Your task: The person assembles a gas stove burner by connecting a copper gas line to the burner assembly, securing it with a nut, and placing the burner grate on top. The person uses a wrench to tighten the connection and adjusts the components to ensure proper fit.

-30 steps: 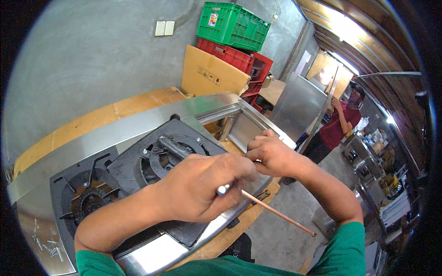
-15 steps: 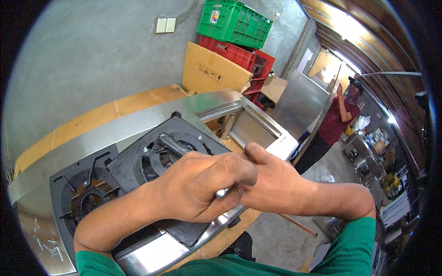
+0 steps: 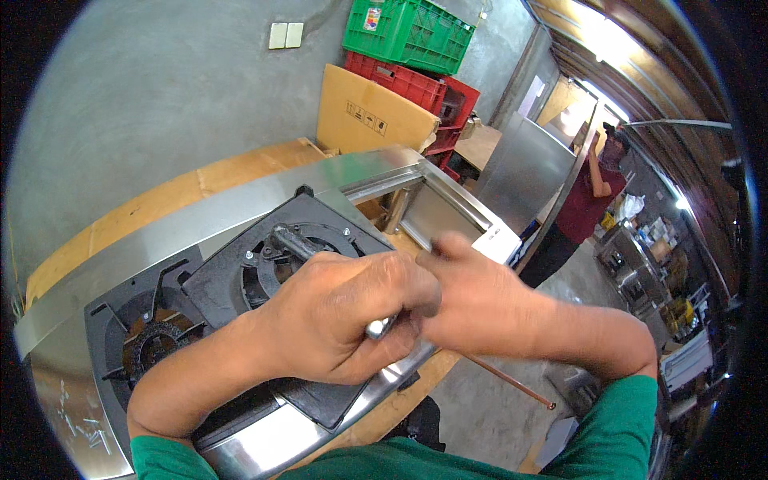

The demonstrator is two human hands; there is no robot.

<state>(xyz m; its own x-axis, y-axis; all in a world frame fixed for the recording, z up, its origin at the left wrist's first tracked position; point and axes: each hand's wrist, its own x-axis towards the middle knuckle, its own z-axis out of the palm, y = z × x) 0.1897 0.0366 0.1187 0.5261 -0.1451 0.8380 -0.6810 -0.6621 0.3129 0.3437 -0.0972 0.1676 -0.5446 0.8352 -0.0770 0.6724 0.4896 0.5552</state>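
My left hand [image 3: 336, 312] is closed around a silver metal tool [image 3: 379, 327]; only its rounded end shows below the curled forefinger, so its kind stays hidden. Against it is my right hand [image 3: 480, 296], slightly blurred, its fingers curled out of sight and its thumb on top. What those fingers hold, if anything, is covered. Both hands are above the near right part of a black gas burner plate [image 3: 216, 288], which sits at an angle on a stainless steel stove [image 3: 256, 448]. A thin copper-coloured tube [image 3: 520, 386] runs out from below my right hand toward the floor.
Another black burner [image 3: 160, 344] is at left, with several loose screws [image 3: 94, 436] on the steel beside it. Behind stand a cardboard sheet [image 3: 368, 112], red crates [image 3: 400, 80] and a green crate [image 3: 408, 32]. A person in dark red [image 3: 588, 200] handles a long panel at right.
My right hand has shifted slightly upward and lies a little apart from the left at the thumb. The left hand stays closed on the metal tool, moved slightly left.
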